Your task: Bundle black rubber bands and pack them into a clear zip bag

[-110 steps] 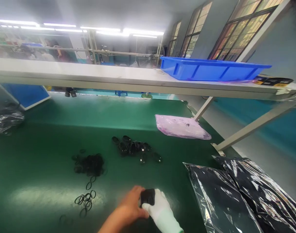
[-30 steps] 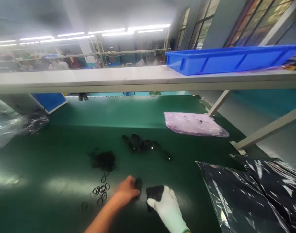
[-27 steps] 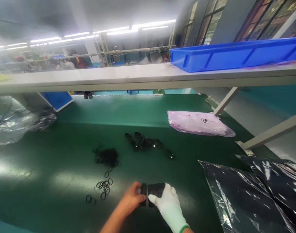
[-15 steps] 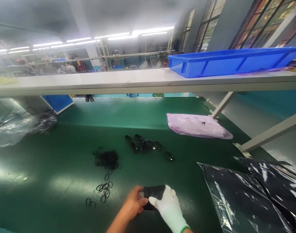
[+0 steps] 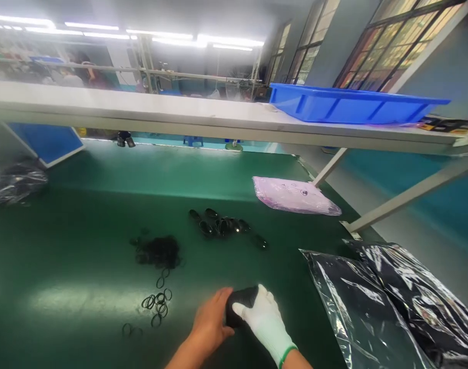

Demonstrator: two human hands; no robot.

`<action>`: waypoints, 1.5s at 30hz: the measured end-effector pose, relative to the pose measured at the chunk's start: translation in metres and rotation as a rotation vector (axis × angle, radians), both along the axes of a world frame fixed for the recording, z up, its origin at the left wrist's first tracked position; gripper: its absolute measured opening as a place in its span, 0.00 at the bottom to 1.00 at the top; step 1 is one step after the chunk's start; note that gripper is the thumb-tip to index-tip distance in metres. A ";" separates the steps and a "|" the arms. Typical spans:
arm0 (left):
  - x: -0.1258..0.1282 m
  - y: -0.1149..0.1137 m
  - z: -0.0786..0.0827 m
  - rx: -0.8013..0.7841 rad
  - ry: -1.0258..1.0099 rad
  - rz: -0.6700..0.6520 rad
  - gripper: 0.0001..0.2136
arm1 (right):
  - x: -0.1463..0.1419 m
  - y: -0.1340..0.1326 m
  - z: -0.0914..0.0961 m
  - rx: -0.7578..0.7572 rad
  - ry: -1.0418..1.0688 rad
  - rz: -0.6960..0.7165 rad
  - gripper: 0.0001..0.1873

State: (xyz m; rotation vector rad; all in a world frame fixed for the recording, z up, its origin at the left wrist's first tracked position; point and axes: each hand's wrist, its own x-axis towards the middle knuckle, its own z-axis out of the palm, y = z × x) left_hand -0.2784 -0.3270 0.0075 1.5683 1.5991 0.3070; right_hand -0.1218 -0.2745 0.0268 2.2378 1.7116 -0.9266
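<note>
My right hand [image 5: 262,318], in a white knit glove with a green cuff, grips a black ribbed cylinder [image 5: 241,301], its thumb across the near side. My bare left hand [image 5: 210,320] is at the cylinder's left end, fingers along the far side and thumb at the near side. The cylinder's left end face is dark and partly hidden by that hand. Left of the hands lie several thin black rings [image 5: 159,303]. Farther back are a dark tangled heap of similar rings [image 5: 161,251] and a cluster of shiny black oval pieces [image 5: 224,226].
Clear plastic bags with black contents [image 5: 357,302] lie at the right. A pink plastic-wrapped package [image 5: 295,196] rests by the shelf leg. Above the green table [image 5: 84,230] runs a white shelf [image 5: 172,110] with a blue bin [image 5: 349,105]. Crumpled plastic [image 5: 17,182] lies far left.
My left hand has spread and shifted around the cylinder's left end, where a pale part showed before. The cylinder has tilted slightly. The head view has turned a little right.
</note>
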 end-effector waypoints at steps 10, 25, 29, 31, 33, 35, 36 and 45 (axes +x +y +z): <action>-0.006 0.002 -0.007 0.006 -0.086 0.022 0.41 | 0.005 0.001 0.013 -0.036 0.112 -0.029 0.46; -0.006 0.000 -0.017 0.004 -0.058 0.008 0.39 | -0.021 -0.030 0.005 0.082 -0.018 -0.135 0.62; -0.006 0.000 -0.021 0.016 -0.055 -0.016 0.43 | -0.029 -0.032 0.002 0.113 -0.079 -0.129 0.58; -0.006 0.000 -0.022 0.023 -0.057 -0.038 0.44 | -0.027 -0.031 0.003 0.119 -0.081 -0.121 0.56; -0.005 0.000 -0.025 0.022 -0.049 -0.040 0.43 | -0.027 -0.032 0.004 0.128 -0.072 -0.116 0.55; -0.004 0.000 -0.029 0.042 -0.047 -0.033 0.42 | -0.029 -0.034 0.004 0.127 -0.055 -0.122 0.56; -0.004 -0.001 -0.031 0.060 -0.050 -0.032 0.41 | -0.031 -0.035 0.004 0.127 -0.053 -0.125 0.57; -0.003 -0.003 -0.041 0.103 0.006 -0.049 0.37 | -0.048 -0.037 -0.001 0.147 -0.218 -0.082 0.57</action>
